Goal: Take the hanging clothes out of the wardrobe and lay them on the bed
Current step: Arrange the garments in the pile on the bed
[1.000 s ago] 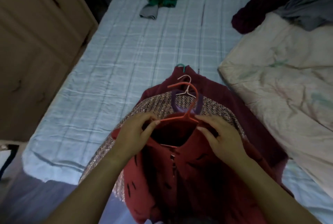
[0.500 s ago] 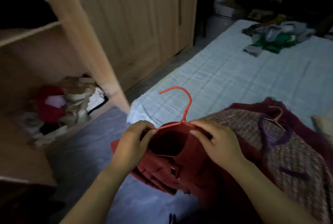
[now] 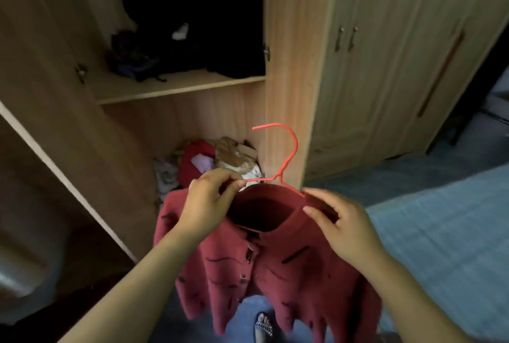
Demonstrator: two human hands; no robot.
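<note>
A red buttoned cardigan (image 3: 264,268) on an orange wire hanger (image 3: 286,160) hangs in mid-air before the open wardrobe (image 3: 289,67). The left hand (image 3: 209,205) pinches the hanger's left shoulder; the right hand (image 3: 344,227) grips the collar's right side. The bed (image 3: 446,232) lies right.

Cardigan (image 3: 275,273) dark red with short black dashes; hanger (image 3: 286,155) bright orange-red; wardrobe (image 3: 358,67) pale wood grain; bed (image 3: 454,218) light blue, faintly checked; floor (image 3: 385,177) grey-blue.

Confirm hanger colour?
Orange-red wire hanger, clearest in the head view, inside the red cardigan.
</note>
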